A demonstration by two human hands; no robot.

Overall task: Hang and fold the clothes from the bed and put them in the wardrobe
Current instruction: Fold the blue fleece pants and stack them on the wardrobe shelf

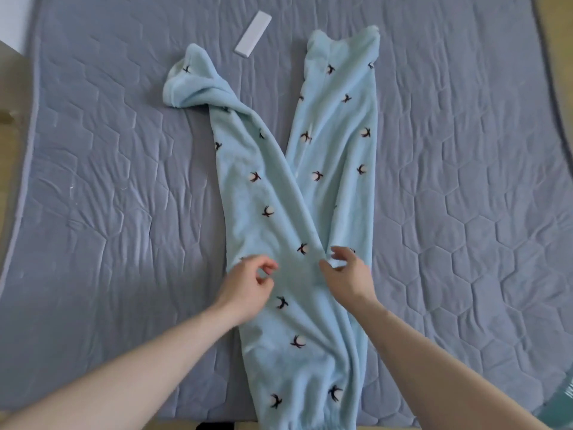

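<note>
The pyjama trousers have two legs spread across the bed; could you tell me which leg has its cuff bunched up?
The left leg: its cuff is crumpled near the white box, while the right leg lies flat.

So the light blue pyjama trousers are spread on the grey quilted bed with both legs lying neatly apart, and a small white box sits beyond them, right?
Not quite. The trouser legs are not apart: in the head view the left leg of the light blue pyjama trousers lies across the right leg, above both hands. The rest holds: they lie on the grey quilted bed, and a small white box sits beyond them.
</note>
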